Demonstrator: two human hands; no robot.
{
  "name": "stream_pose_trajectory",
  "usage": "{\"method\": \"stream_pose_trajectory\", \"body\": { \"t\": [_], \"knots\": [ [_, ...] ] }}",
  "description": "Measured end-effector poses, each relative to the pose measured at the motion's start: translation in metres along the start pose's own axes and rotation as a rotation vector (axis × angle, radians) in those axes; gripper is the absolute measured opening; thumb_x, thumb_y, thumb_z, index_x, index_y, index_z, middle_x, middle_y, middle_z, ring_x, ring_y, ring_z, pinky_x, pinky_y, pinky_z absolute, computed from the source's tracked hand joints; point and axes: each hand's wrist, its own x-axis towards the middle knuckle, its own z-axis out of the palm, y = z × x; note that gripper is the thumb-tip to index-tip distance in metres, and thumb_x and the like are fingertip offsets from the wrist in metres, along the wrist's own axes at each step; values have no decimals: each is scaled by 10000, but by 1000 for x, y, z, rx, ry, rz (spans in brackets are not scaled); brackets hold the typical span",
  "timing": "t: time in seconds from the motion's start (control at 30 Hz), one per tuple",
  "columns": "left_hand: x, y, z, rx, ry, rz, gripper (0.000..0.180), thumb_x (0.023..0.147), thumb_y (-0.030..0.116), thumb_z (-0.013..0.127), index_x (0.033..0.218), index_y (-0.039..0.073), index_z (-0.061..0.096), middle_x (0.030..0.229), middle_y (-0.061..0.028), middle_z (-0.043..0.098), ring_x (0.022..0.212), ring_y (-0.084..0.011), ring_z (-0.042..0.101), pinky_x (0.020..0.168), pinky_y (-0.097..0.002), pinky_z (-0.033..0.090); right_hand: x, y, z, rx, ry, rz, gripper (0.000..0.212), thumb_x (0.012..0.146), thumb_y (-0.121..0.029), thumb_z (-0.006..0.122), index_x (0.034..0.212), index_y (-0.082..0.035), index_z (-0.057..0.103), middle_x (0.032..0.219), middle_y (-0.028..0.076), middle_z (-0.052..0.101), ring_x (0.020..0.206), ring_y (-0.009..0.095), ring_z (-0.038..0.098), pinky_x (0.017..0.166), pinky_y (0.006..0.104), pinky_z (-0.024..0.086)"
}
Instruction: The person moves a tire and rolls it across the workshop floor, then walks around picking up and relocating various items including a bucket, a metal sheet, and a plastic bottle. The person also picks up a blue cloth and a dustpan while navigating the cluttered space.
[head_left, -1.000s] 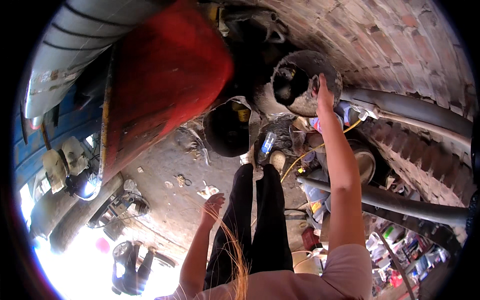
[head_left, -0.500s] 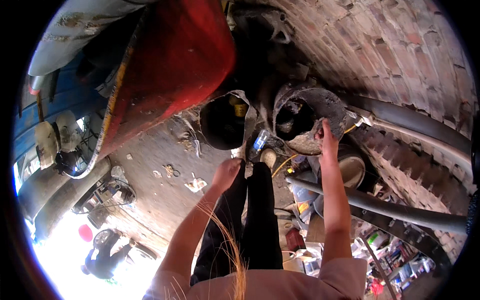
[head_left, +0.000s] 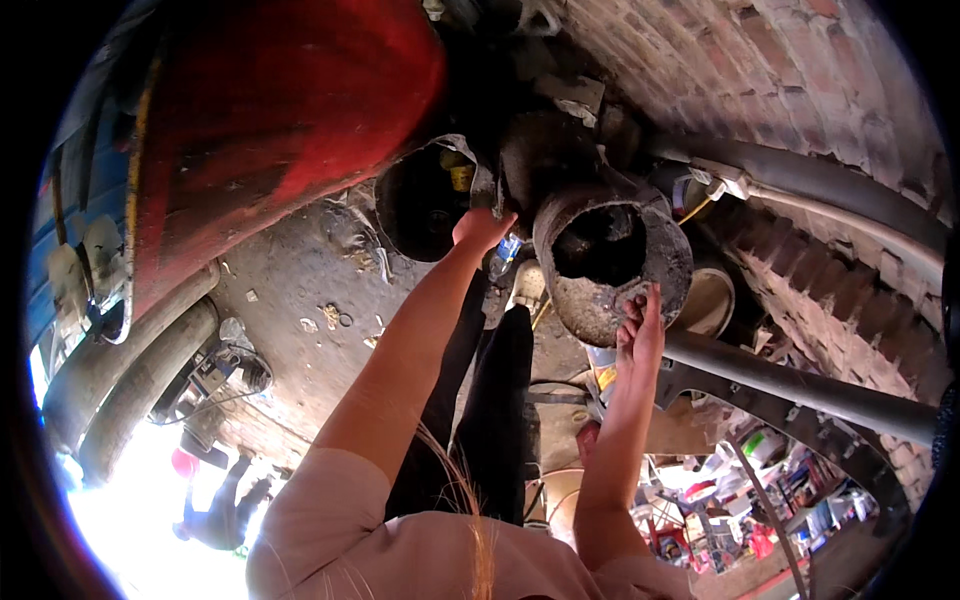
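We look down past our own pale sleeves and black trousers (head_left: 492,410) at a dirty floor (head_left: 285,285). Ahead of us, slightly right of centre, is a rough grey cylinder (head_left: 585,305), crusted with grime, its wide dark mouth facing us. Our right hand (head_left: 640,318) is at its near, lower side, fingers partly bent; we cannot tell whether they grip it. Our left hand (head_left: 484,230) is reached forward with its fingers bunched, at the right side of the rim of a dark round vessel (head_left: 484,185); whether it clasps that rim we cannot tell. The vessel stands just left of the cylinder, with a yellow container (head_left: 461,177) showing inside. A large red panel (head_left: 280,110) slopes at upper left, and a brick wall (head_left: 760,80) rises at right, above a long grey pipe (head_left: 790,385).
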Motion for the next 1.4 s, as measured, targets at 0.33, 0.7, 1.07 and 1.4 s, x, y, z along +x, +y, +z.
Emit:
{"method": "stream_pose_trajectory", "body": {
  "t": [0.33,0.7,1.07,1.4],
  "knots": [
    [30,-1,56,69,163,43,424,760,447,476,831,53,615,862,-153,598,831,-312,569,690,-402,469,-32,45,-58,141,53,77,318,736,-401,614,714,-120,468,605,-24,442,428,15,300,394,161,210],
    [71,-14,65,81,312,217,291,755,312,479,811,58,611,901,-165,583,850,-328,557,709,-415,463,-54,79,-106,88,94,124,321,730,-413,616,719,-124,477,613,-22,450,426,9,302,381,154,198],
    [-6,28,40,-88,298,170,247,715,194,477,883,83,619,964,-146,577,906,-322,545,727,-415,460,-57,141,-137,18,76,98,335,715,-434,622,692,-130,482,607,-28,462,418,7,291,377,157,179],
    [-116,18,-1,-36,376,288,176,644,67,550,794,32,635,875,-180,595,810,-310,585,647,-411,476,-94,181,-161,-140,12,60,351,725,-464,592,696,-139,463,602,-26,447,381,21,254,347,161,181]
  ]
}}
